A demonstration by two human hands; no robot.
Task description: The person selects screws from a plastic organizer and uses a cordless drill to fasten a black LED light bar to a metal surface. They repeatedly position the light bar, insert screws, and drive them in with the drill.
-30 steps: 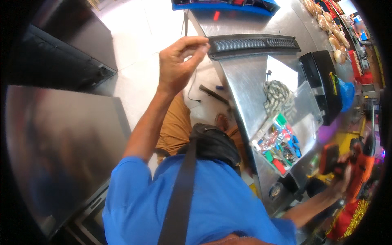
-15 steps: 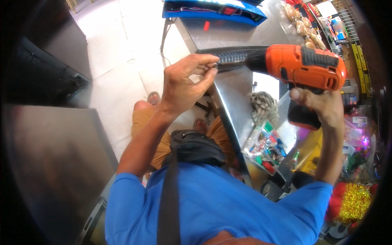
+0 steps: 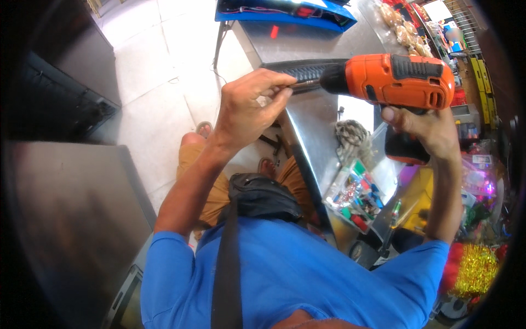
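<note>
An orange and black cordless drill [image 3: 402, 82] is held level in my right hand [image 3: 430, 129], which is wrapped round its grip. Its chuck faces left, and a thin metal bit [image 3: 308, 85] reaches from it to my left hand [image 3: 249, 107]. There the thumb and forefinger are pinched at the bit's tip; whatever small piece they may hold is hidden by the fingers. Just behind the bit lies a long dark strip [image 3: 304, 71] with a ribbed, shiny face, at the edge of the metal table [image 3: 312, 129].
On the table lie a bundled striped cloth [image 3: 352, 137] and a clear box of small coloured parts [image 3: 356, 200]. A blue casing with wires [image 3: 287, 13] stands at the far end. Bagged goods [image 3: 402, 30] crowd the right; a dark metal cabinet [image 3: 76, 203] stands left.
The drill and my right hand have shifted slightly left, bringing the chuck nearer my left fingers. My left hand keeps its pinch in nearly the same place.
</note>
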